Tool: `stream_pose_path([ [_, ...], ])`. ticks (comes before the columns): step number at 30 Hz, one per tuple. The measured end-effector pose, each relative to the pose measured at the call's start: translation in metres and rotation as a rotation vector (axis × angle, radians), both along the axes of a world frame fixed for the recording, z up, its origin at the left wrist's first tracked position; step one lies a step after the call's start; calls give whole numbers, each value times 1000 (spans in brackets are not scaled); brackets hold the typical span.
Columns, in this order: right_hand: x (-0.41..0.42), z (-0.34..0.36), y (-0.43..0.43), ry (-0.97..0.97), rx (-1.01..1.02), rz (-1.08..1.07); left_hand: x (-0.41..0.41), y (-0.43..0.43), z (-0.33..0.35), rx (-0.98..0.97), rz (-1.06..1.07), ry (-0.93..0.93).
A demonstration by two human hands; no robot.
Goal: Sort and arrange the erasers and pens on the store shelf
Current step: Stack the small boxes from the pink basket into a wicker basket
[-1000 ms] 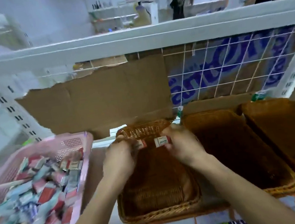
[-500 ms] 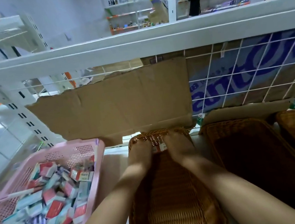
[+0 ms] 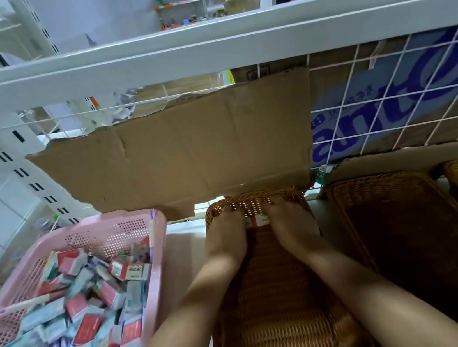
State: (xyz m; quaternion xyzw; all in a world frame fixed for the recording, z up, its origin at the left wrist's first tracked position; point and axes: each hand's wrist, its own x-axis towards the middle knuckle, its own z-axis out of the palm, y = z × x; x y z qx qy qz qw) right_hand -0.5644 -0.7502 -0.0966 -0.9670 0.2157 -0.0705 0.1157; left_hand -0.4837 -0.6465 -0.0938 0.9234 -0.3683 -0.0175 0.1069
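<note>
Both your hands reach into the far end of the wicker basket [image 3: 273, 329] in front of you. Your left hand [image 3: 224, 235] and right hand [image 3: 291, 226] lie side by side, fingers stretched to the far wall. Two small boxed erasers [image 3: 258, 221] sit between them against that wall, touching both hands. Your thumbs are hidden, so you cannot tell whether either hand grips an eraser or only presses it.

To your left on the shelf [image 3: 184, 238] stands a pink crate [image 3: 106, 231] heaped with mixed packs [image 3: 90, 325], red and pale blue. To your right stand two more baskets [image 3: 407, 236]. A torn cardboard sheet [image 3: 189, 149] leans behind, with a wire grid [image 3: 388, 98] beside it.
</note>
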Motion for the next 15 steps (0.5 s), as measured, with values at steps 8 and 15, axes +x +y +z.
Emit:
stream_pose_path([
  [8, 1, 1, 1, 29, -15, -26, 0, 2, 0, -25, -6, -12],
  [15, -2, 4, 1, 42, -2, 0, -5, 2, 7, 63, -12, -14],
])
